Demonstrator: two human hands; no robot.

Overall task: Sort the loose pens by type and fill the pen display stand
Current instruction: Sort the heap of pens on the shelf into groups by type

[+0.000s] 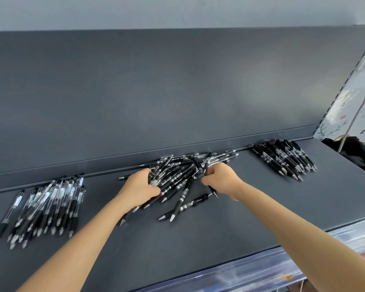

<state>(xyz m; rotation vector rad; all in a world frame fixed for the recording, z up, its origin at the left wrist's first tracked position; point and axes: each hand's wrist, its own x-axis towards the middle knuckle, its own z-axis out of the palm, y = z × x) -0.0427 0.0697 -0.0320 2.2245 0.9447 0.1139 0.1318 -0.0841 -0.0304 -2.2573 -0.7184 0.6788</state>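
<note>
— On the dark shelf [261, 207], where do the loose pens [177, 178] lie?
— Heaped mid-shelf, between both hands. The left hand [139, 186] curls its fingers round a bunch at the heap's left edge. The right hand [221, 178] is fisted on a few at its right, tips poking below.

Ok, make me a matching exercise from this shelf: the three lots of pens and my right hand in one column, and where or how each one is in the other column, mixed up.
Column one
1. left pile of pens
2. middle heap of pens
3. right pile of pens
4. right hand

Column two
A. tangled, in the middle of the shelf
B. fingers curled round a few pens
C. clear barrels, laid roughly side by side
D. black barrels, at the shelf's right end

Pairs: 1-C, 2-A, 3-D, 4-B
</note>
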